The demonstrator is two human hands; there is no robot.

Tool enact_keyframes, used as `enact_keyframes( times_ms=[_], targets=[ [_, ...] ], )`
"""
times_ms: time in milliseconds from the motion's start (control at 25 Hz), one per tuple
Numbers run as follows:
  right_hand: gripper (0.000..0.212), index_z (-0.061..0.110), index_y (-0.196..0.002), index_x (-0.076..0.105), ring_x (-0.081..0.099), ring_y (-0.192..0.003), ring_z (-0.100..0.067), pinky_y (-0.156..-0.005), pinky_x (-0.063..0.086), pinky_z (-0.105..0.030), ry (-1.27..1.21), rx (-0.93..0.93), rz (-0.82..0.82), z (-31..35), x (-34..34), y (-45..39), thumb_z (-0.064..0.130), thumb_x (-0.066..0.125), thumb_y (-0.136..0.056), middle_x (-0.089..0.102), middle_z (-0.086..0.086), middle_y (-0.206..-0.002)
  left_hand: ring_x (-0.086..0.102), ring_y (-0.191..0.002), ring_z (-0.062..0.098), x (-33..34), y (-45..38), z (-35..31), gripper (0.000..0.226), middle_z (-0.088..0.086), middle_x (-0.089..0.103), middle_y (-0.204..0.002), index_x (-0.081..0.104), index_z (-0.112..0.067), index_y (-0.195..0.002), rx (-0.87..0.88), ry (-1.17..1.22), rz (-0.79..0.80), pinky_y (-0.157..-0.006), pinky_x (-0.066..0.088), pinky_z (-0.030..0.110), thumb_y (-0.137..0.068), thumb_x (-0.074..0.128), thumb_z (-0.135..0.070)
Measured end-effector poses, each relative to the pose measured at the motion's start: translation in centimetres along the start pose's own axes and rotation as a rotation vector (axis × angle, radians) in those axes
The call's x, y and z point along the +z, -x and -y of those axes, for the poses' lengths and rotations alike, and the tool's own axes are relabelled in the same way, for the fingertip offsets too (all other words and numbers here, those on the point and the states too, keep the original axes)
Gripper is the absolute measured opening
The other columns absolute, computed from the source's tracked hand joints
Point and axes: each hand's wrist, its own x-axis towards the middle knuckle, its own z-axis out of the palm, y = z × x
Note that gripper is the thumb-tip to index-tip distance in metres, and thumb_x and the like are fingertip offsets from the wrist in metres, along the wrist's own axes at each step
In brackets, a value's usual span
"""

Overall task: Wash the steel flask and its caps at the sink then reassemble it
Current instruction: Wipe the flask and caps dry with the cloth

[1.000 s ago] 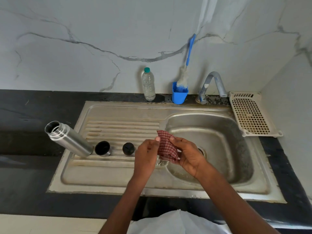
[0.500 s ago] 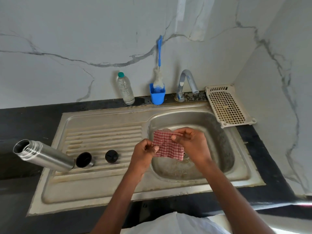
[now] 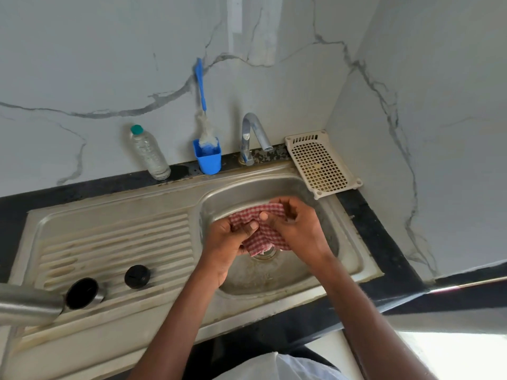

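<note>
Both hands, left hand (image 3: 230,242) and right hand (image 3: 297,229), gripped checked cloth (image 3: 263,231) above sink (image 3: 274,275) drain. Left of sink: steel flask (image 3: 27,305), cup cap (image 3: 82,293), black cap (image 3: 137,277) on drainboard (image 3: 115,242).

Basin taken, drainboard partly open
Both hands (image 3: 227,242) (image 3: 299,231) and a checked cloth (image 3: 263,234) fill the basin (image 3: 274,278) — flask (image 3: 27,305) and two caps (image 3: 82,293) (image 3: 137,276) crowd the drainboard's near edge; its far ribs (image 3: 118,231) lie free.

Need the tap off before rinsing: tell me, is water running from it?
No: the tap shows no stream, and both hands hold the checked cloth over the basin.
</note>
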Motion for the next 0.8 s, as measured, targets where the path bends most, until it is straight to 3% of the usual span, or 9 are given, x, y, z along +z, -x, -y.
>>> enact_keyframes(
  times_ms=[120,240,400,520,600,720,800],
  targets=[
    [0.032,0.009,-0.116,0.073,0.076,-0.100,-0.026,-0.080,0.063,-0.031,-0.265,0.238,0.145,-0.7,-3.2,-0.4,0.022,0.081,-0.088,0.080,-0.008,-0.105,0.078,-0.099,0.029,2.5,-1.5,0.0,0.023,0.014,0.080,-0.106,0.074,-0.004,-0.116,-0.036,-0.014,0.015,-0.081,0.065,0.041,-0.093,0.075,-0.005],
    [0.037,0.013,-0.119,0.072,0.076,-0.099,-0.018,-0.077,0.060,-0.022,-0.197,0.277,0.218,-1.7,-5.6,-1.5,0.013,0.085,-0.084,0.080,-0.004,-0.106,0.077,-0.100,0.031,4.4,-3.9,0.2,0.021,0.017,0.079,-0.107,0.074,-0.001,-0.114,-0.126,-0.008,0.057,-0.084,0.064,0.041,-0.093,0.073,-0.002],
    [0.036,0.006,-0.117,0.072,0.078,-0.094,-0.021,-0.072,0.061,-0.024,-0.227,0.376,0.077,-4.0,-8.8,-5.4,-0.001,0.081,-0.083,0.080,-0.007,-0.102,0.075,-0.099,0.034,7.5,-8.3,2.0,0.019,0.017,0.080,-0.103,0.077,-0.005,-0.103,-0.174,-0.053,0.032,-0.093,0.060,0.048,-0.096,0.065,0.008],
    [0.032,0.007,-0.119,0.071,0.078,-0.087,-0.021,-0.062,0.059,-0.025,-0.258,0.434,-0.062,-5.4,-11.6,-9.4,-0.002,0.075,-0.088,0.079,-0.009,-0.106,0.075,-0.090,0.029,11.3,-12.7,2.6,0.017,0.013,0.080,-0.095,0.074,-0.005,-0.102,-0.185,-0.059,-0.101,-0.073,0.063,0.035,-0.094,0.069,0.008],
    [0.037,0.014,-0.120,0.066,0.077,-0.087,-0.023,-0.061,0.060,-0.031,-0.272,0.438,-0.160,-6.6,-13.5,-13.0,-0.006,0.072,-0.089,0.078,-0.010,-0.107,0.076,-0.089,0.027,14.1,-16.1,2.3,0.019,0.015,0.078,-0.100,0.071,-0.001,-0.107,-0.205,-0.034,-0.167,-0.069,0.064,0.034,-0.091,0.071,0.009],
    [0.044,0.015,-0.121,0.063,0.076,-0.089,-0.025,-0.065,0.063,-0.033,-0.082,0.305,-0.260,-8.4,-16.0,-18.9,-0.010,0.071,-0.086,0.076,-0.014,-0.109,0.076,-0.095,0.031,17.7,-21.1,1.9,0.025,0.013,0.077,-0.099,0.072,-0.010,-0.096,-0.156,-0.133,-0.181,-0.085,0.064,0.045,-0.088,0.070,0.013],
    [0.043,0.020,-0.119,0.064,0.075,-0.094,-0.024,-0.075,0.065,-0.040,0.092,0.241,-0.292,-9.0,-17.1,-22.2,-0.008,0.068,-0.087,0.075,-0.010,-0.109,0.075,-0.093,0.030,19.3,-23.9,2.0,0.031,0.013,0.077,-0.098,0.068,-0.019,-0.090,-0.187,-0.180,-0.194,-0.083,0.063,0.045,-0.085,0.069,0.012]
  ],
)
